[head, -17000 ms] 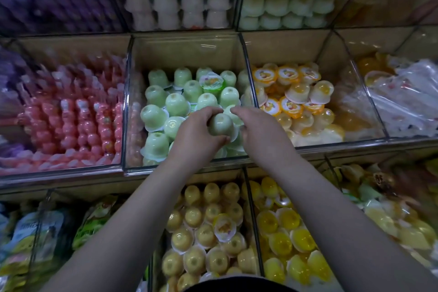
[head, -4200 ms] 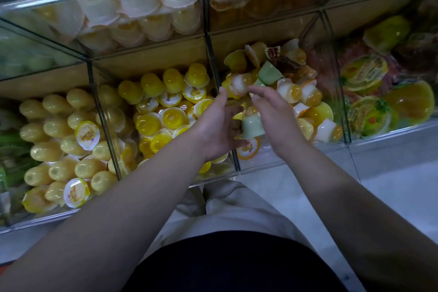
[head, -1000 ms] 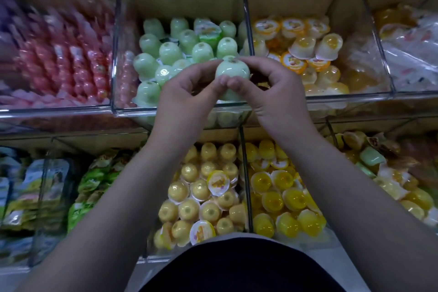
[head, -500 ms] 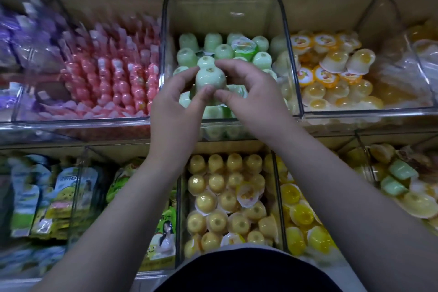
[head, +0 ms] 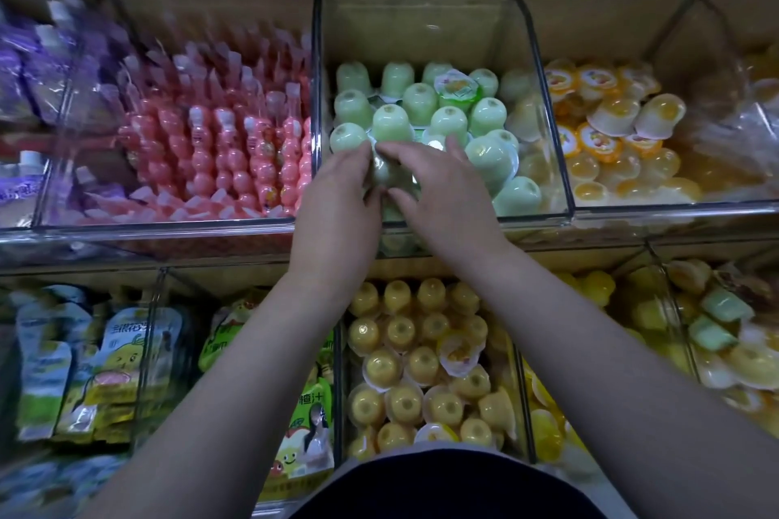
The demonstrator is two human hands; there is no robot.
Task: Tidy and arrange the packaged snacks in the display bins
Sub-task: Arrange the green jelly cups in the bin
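Green jelly cup (head: 385, 175): front left of the clear middle bin (head: 421, 29), low among the other green cups (head: 489, 116).
Left hand (head: 337, 198): fingers curled round its left side.
Right hand (head: 442, 190): thumb and fingers pinching its right side.
Left of bin: pink sticks (head: 219, 147).
Right of bin: orange cups (head: 611, 126).

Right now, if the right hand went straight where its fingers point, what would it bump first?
Probably the pale green dome-shaped plastic jelly cup just beyond the right hand, though depth is unclear.
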